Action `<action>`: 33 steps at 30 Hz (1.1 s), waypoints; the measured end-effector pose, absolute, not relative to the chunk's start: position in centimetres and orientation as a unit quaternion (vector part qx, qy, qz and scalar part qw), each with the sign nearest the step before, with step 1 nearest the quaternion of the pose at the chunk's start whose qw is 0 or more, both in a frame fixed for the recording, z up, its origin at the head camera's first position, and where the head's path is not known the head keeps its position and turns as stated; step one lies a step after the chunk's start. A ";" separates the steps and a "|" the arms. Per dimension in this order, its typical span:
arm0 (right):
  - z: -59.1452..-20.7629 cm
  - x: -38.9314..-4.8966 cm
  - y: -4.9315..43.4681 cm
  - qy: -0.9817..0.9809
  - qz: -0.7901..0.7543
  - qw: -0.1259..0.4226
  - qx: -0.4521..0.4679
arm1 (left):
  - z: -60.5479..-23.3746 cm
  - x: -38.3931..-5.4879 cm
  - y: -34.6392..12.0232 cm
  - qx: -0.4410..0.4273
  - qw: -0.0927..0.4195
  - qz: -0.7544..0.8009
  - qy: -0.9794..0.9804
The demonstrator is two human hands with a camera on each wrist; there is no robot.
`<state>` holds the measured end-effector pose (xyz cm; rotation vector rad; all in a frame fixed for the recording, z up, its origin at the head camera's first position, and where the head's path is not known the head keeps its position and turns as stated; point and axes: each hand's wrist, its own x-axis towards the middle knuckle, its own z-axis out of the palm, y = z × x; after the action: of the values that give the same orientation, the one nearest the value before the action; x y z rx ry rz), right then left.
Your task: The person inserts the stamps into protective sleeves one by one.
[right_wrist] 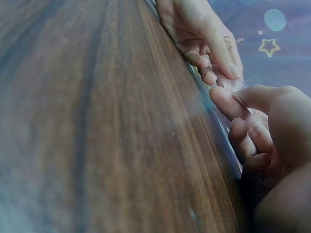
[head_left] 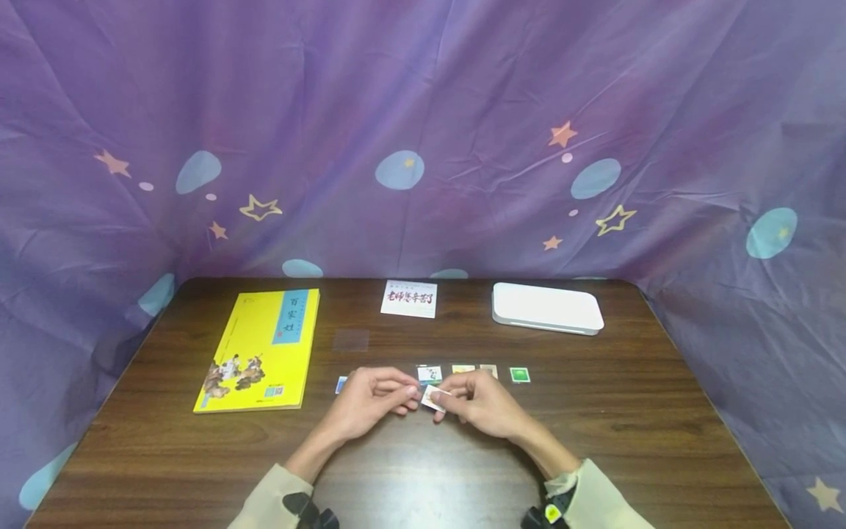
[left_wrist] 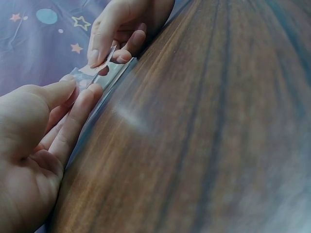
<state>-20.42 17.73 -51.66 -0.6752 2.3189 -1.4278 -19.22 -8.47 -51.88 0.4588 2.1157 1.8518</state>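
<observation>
Between its thumb and fingers, my right hand (head_left: 485,404) pinches a small white-bordered stamp (head_left: 432,397), tilted just above the table. My left hand (head_left: 373,402) faces it, thumb and fingertips pinching a small clear plastic sleeve (left_wrist: 77,74), mostly hidden by the fingers. In the left wrist view the stamp's edge is right at the sleeve. Behind the hands lies a row of stamps: a green one (head_left: 519,375), a brownish one (head_left: 488,370), a yellow one (head_left: 463,369), a white-and-green one (head_left: 429,375) and a blue one (head_left: 341,384) partly covered by the left hand.
A yellow book (head_left: 264,353) lies at the left of the wooden table (head_left: 410,485). Another clear sleeve (head_left: 350,339) lies near it. At the back are a white card with red writing (head_left: 408,299) and a flat white box (head_left: 548,307). A purple curtain (head_left: 344,110) hangs behind.
</observation>
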 end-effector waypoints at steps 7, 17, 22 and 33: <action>-51.6 -20.4 17.6 0.823 -0.493 0.158 -0.233 | -51.9 -19.3 -8.4 0.171 0.140 0.641 0.735; -51.7 -20.5 17.7 0.820 -0.495 0.158 -0.239 | -52.1 -19.4 -8.4 0.165 0.132 0.633 0.744; -51.6 -20.5 17.7 0.818 -0.499 0.160 -0.236 | -52.1 -19.4 -8.5 0.169 0.127 0.622 0.754; -51.5 -20.4 17.7 0.818 -0.503 0.162 -0.229 | -51.7 -19.2 -8.5 0.160 0.134 0.629 0.749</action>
<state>-20.43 17.70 -51.55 -0.6530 2.3331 -1.4346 -19.18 -8.51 -51.72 0.4635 2.1709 1.8246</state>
